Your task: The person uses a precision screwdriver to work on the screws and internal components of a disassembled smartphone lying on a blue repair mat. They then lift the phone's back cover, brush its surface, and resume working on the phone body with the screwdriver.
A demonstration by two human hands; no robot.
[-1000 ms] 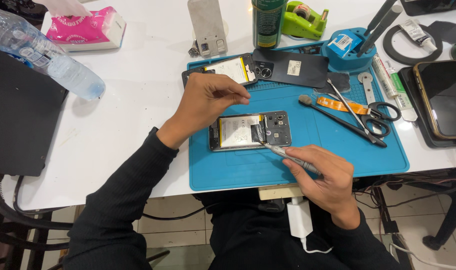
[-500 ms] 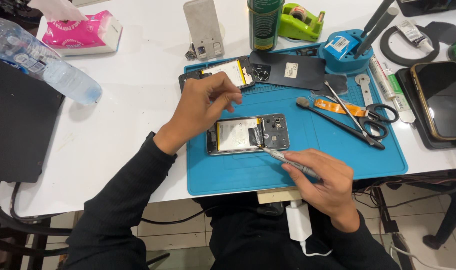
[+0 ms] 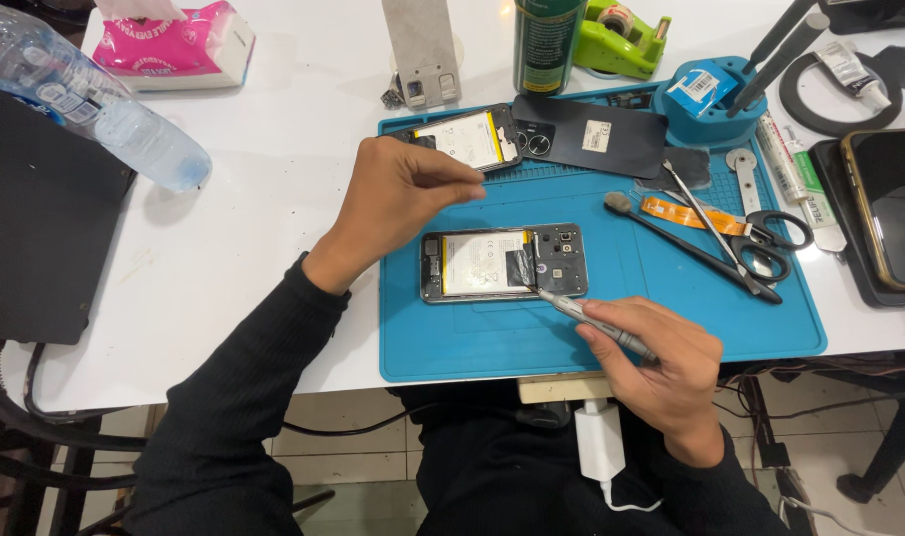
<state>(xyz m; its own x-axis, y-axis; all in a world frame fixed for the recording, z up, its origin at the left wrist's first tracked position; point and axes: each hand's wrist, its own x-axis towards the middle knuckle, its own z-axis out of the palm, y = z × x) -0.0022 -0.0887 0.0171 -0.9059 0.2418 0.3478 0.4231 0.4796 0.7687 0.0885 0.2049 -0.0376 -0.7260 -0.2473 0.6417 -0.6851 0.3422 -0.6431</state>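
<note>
The right hand (image 3: 661, 372) is gripping a grey screwdriver (image 3: 593, 320), its tip touching the opened phone (image 3: 502, 262) just ahead; the left hand (image 3: 398, 203) is hovering loosely curled, holding nothing, just above the phone's left end.

A single head-worn camera looks steeply down from above the person's chest, facing forward across the bench (image 3: 274, 199). It sits close: the blue mat (image 3: 611, 328) fills the centre, both forearms enter from the bottom edge, and floor shows beneath the bench's near edge.
</note>
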